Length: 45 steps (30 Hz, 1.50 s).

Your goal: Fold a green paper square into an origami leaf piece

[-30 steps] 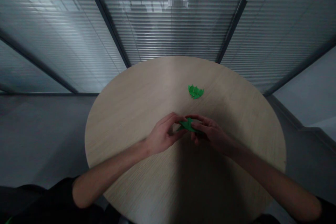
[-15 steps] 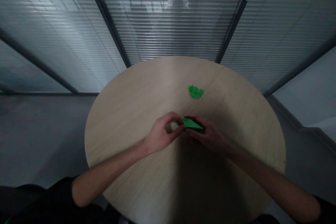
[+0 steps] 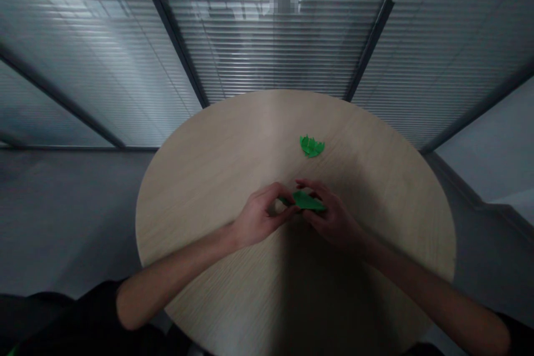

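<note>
A folded piece of green paper, pointed at its right end, is held above the middle of the table. My left hand pinches its left end between thumb and fingers. Around the right end curls my right hand, its thumb at the near edge and its upper fingers raised slightly off the far edge. Both hands partly cover the paper, so its full shape is hidden. Farther back lies a spiky green folded-paper piece, apart from both hands.
The round wooden table has its far edge close to glass panels with blinds. A dark shadow falls across its near right part. Grey floor shows on the left.
The upper fingers of my right hand have lifted a little from the paper's far edge. Hands and paper have shifted slightly right and nearer; the spiky piece stays put on the table.
</note>
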### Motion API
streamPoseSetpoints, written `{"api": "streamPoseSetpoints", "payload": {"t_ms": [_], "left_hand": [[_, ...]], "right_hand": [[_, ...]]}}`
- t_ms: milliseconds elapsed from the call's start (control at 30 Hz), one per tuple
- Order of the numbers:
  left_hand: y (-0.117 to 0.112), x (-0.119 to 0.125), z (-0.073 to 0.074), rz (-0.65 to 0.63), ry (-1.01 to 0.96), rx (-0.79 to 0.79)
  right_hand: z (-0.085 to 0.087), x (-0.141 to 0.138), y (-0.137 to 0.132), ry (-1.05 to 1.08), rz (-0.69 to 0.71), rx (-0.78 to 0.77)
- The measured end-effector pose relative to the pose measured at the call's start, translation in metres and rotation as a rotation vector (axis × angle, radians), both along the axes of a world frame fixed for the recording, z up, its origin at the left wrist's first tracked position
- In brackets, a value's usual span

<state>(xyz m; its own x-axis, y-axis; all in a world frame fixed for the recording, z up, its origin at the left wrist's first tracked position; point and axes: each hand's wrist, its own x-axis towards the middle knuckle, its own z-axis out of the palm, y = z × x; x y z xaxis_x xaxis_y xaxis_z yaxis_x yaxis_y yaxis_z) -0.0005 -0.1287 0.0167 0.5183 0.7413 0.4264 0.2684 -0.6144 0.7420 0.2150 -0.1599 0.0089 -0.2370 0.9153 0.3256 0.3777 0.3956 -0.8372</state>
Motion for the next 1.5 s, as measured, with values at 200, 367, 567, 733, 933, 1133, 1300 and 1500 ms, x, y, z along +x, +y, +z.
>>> {"api": "streamPoseSetpoints", "payload": {"t_ms": [200, 367, 567, 733, 933, 1133, 1300, 1500], "left_hand": [[0.0, 0.0, 0.003, 0.007, -0.03, -0.005], [-0.002, 0.002, 0.007, -0.019, -0.099, -0.149], [-0.004, 0.006, 0.009, -0.05, -0.15, -0.292], [-0.004, 0.006, 0.007, -0.037, -0.162, -0.441], [-0.002, 0.006, 0.002, 0.04, -0.181, -0.432], [-0.003, 0.003, 0.005, 0.07, -0.16, -0.279], [-0.004, 0.002, 0.008, 0.069, -0.12, -0.196], [-0.005, 0.006, 0.005, 0.076, -0.251, -0.376]], "right_hand": [[-0.001, 0.003, 0.001, -0.017, 0.026, 0.271], [0.0, 0.002, 0.001, 0.017, -0.033, 0.304], [0.003, -0.001, 0.0, 0.064, -0.063, 0.297], [0.001, -0.002, 0.0, 0.075, -0.085, 0.289], [0.005, -0.001, -0.002, 0.098, -0.094, 0.217], [0.011, 0.001, -0.001, 0.296, -0.004, -0.047], [0.01, 0.0, 0.001, 0.297, 0.002, -0.04], [0.01, -0.003, -0.001, 0.261, -0.09, 0.018]]}}
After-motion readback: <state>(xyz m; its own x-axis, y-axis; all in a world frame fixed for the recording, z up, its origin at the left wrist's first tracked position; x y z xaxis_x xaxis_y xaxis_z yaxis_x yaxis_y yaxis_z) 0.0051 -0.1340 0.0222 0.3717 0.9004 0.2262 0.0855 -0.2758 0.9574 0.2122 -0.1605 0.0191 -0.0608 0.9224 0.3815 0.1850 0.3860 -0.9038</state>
